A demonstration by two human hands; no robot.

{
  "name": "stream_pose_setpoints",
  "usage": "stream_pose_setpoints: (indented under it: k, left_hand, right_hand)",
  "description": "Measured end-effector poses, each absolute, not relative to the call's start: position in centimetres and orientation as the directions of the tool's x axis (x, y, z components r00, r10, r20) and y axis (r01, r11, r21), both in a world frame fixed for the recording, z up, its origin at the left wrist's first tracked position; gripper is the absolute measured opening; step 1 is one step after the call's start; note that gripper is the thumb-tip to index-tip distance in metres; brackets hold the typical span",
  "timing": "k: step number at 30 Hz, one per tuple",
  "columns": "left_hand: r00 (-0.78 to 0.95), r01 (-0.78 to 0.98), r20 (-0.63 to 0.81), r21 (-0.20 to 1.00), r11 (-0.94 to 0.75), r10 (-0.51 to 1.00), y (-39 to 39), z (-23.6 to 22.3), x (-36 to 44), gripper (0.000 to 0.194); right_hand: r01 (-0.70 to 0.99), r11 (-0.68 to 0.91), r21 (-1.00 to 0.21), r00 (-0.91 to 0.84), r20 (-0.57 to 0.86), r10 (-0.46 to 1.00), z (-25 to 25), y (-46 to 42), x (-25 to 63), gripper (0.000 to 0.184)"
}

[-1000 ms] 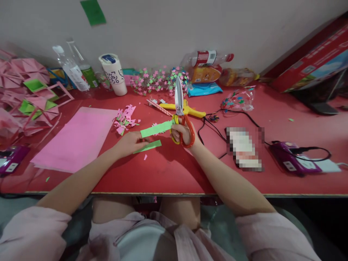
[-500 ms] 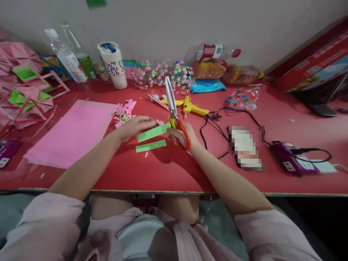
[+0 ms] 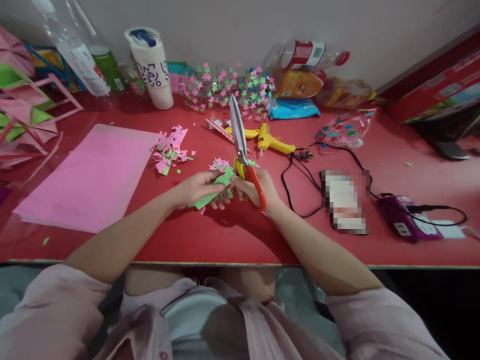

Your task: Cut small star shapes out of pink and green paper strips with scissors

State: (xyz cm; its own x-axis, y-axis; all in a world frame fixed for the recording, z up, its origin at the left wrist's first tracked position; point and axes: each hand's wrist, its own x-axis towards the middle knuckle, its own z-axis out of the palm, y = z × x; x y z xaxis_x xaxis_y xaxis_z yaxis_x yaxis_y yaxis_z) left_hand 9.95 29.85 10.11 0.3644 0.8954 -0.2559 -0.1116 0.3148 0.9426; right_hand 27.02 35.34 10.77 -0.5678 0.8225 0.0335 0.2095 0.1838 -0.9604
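A green paper strip (image 3: 205, 199) is held by my left hand (image 3: 198, 190), thumb on top and fingers beneath. Scissors (image 3: 240, 135) with red and yellow handles are in my right hand (image 3: 258, 187), blades together and pointing up, away from me. My right fingertips reach the strip's right end, so the two hands nearly meet; whether they pinch it is hard to see. Small pink and green paper cuttings (image 3: 220, 164) lie just beyond my hands. A bigger heap of pink and green cut paper (image 3: 170, 147) sits to the left.
Pink paper sheets (image 3: 86, 175) lie on the left of the red table (image 3: 240, 240). Behind stand a white tumbler (image 3: 155, 75) and a bottle of paper stars (image 3: 225, 87). A yellow glue gun (image 3: 273, 140), black cable and blurred phone-like object (image 3: 343, 202) are to the right.
My left hand has moved right and closed on the green strip. The second strip that lay on the table no longer shows separately. The view has shifted slightly.
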Motion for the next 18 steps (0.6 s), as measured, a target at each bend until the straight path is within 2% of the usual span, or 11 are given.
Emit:
stream_pose_setpoints:
  k: [3, 6, 9, 12, 15, 18]
  left_hand:
    - [0.285, -0.088, -0.228, 0.961, 0.263, 0.931, 29.7, 10.5, 10.4, 0.016]
    - [0.113, -0.074, -0.153, 0.984, 0.162, 0.982, 29.9, 11.1, 10.1, 0.013]
    - [-0.082, -0.095, -0.05, 0.995, 0.042, 0.995, 30.3, 11.7, 9.3, 0.017]
    - [-0.228, -0.106, 0.044, 0.992, -0.07, 0.973, 30.5, 11.9, 8.6, 0.017]
    - [-0.32, -0.129, 0.085, 0.983, -0.132, 0.944, 30.5, 11.6, 8.0, 0.018]
    - [-0.362, -0.149, 0.075, 0.979, -0.137, 0.929, 30.3, 11.4, 7.7, 0.018]
  right_hand:
    - [0.181, 0.208, -0.961, -0.566, 0.071, 0.821, 10.9, 35.3, 27.1, 0.036]
    - [0.175, 0.207, -0.963, -0.571, 0.072, 0.818, 11.4, 35.4, 27.3, 0.042]
    - [0.253, 0.189, -0.949, -0.606, -0.003, 0.796, 11.9, 35.8, 27.7, 0.043]
    - [0.373, 0.289, -0.882, -0.621, -0.006, 0.784, 12.3, 36.1, 28.0, 0.045]
    - [0.49, 0.366, -0.791, -0.666, -0.069, 0.742, 12.3, 36.2, 28.2, 0.047]
    - [0.516, 0.36, -0.778, -0.707, -0.149, 0.691, 12.3, 36.0, 28.2, 0.05]
